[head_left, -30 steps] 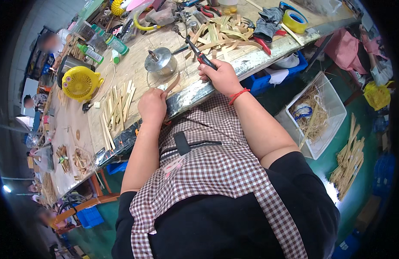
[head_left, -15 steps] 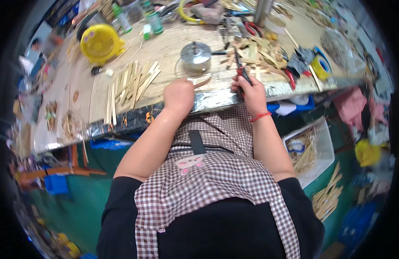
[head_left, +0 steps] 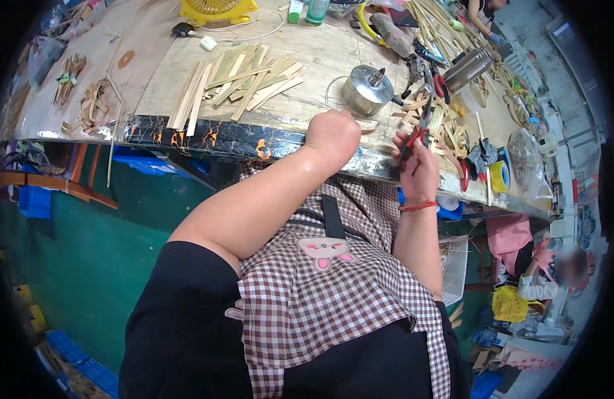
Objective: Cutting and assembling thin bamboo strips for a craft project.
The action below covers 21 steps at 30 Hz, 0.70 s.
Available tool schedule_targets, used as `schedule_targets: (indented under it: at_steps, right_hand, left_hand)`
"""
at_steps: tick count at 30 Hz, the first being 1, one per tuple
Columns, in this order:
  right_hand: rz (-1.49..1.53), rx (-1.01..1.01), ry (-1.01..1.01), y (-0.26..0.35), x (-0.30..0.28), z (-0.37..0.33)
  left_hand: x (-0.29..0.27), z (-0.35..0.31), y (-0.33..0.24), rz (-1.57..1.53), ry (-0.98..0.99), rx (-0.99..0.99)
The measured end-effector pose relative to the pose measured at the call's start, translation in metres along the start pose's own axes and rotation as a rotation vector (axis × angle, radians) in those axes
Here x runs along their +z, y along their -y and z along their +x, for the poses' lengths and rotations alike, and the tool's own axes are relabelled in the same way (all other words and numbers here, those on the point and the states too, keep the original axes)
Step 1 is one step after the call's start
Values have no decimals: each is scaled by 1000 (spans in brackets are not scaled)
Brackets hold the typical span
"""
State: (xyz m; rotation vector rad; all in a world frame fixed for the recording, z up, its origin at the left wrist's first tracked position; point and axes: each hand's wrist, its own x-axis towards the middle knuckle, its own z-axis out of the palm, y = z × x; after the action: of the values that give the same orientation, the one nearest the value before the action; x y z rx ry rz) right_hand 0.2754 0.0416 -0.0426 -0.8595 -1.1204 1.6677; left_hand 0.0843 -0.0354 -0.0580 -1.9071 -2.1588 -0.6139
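Canister [head_left: 367, 93], squat, round and metal, with a pointed tip on its lid, taken as reference; it stands on the workbench [head_left: 297, 96], back from the padded front edge. My left hand [head_left: 335, 136] is closed in a fist on the near side of the canister, slightly to its left, over that edge. It grips a bamboo strip [head_left: 368, 126]; a short pale end shows at the right of the fist, directly on the canister's near side. The hold on the strip inside the fist is hidden. My right hand [head_left: 418, 163], nearer me than the canister and to its right, has its fingers wrapped around red-and-black pliers [head_left: 416, 137], nose pointing away from me. Whether the nose is parted I cannot tell. Strip and pliers are apart. Left of the canister: loose pile of flat, pale bamboo strips [head_left: 244, 78], some crossing. Right of it: curled offcuts [head_left: 450, 136], partly behind the pliers. Beyond these, farther right: steel flask [head_left: 470, 68], lying tilted. Right and nearer me than the canister: grey gloves [head_left: 480, 158], beside a yellow tape roll [head_left: 498, 177]. Far left and beyond the canister: yellow fan [head_left: 217, 9], cut off by the view's upper rim.
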Motion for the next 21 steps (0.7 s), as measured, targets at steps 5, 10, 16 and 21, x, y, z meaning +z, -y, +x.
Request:
schedule_targets:
  at_steps: [5, 10, 16, 21]
  right_hand:
    - [-176, -70, -10, -3, 11, -3]
    - [-461, 51, 8, 24, -3, -24]
    - [-519, 154, 40, 28, -21, -33]
    - [-613, 143, 135, 24, -33, -35]
  left_hand:
    - [-2, -4, 2, -33, -48, 24]
    - [1, -3, 2, -14, -23, 17]
    - [1, -2, 3, -12, -18, 33]
    - [-13, -3, 10, -113, 40, -12]
